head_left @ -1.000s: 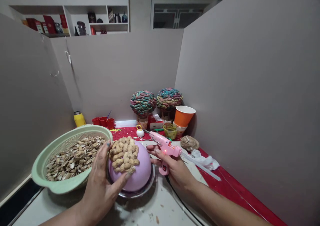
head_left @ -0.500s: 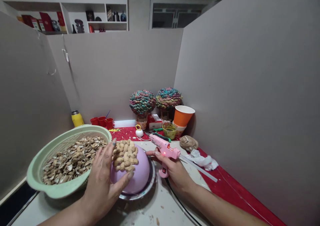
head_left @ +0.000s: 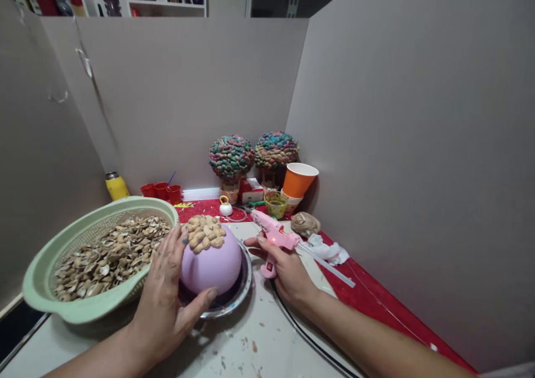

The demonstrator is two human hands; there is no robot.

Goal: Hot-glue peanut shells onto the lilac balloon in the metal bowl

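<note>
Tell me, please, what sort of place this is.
It looks like a small craft corner between grey partitions. The right hand holds a pink glue gun, peanuts cover part of a purple ball, and two colourful ornaments stand at the back.

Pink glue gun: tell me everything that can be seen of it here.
The pink glue gun looks plastic, with a slim nozzle aimed up and leftward in the view, a lit orange-red light on its body and a dark-framed switch low on the handle. A translucent stick juts from its rear, and a black cord trails from the handle's base. The right hand grips it, to the right of the purple ball, without touching the ball.
</note>
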